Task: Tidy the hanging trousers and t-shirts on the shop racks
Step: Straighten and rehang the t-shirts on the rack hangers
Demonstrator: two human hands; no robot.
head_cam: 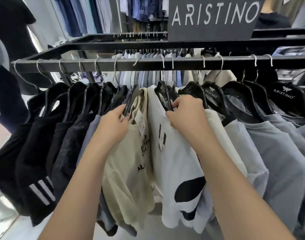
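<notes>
T-shirts hang on black hangers along a black metal rail point(148, 64). My left hand point(113, 125) grips the shoulder of the black hanger point(128, 101) carrying a beige printed t-shirt point(127, 170) with a paper tag. My right hand point(186, 113) pinches the black hanger point(167, 98) of a white t-shirt point(176, 161) with black print. The two shirts hang side by side at the middle of the rail, a narrow gap between them. Black t-shirts point(35, 139) hang to the left, grey-blue ones point(278, 149) to the right.
A dark ARISTINO sign point(214, 16) stands on top of the rack. A second rail behind holds pale folded-over garments point(148, 78). More shirts point(144, 9) hang on the back wall. A dark-clothed mannequin point(11, 32) stands at the left. Pale floor shows at the lower left.
</notes>
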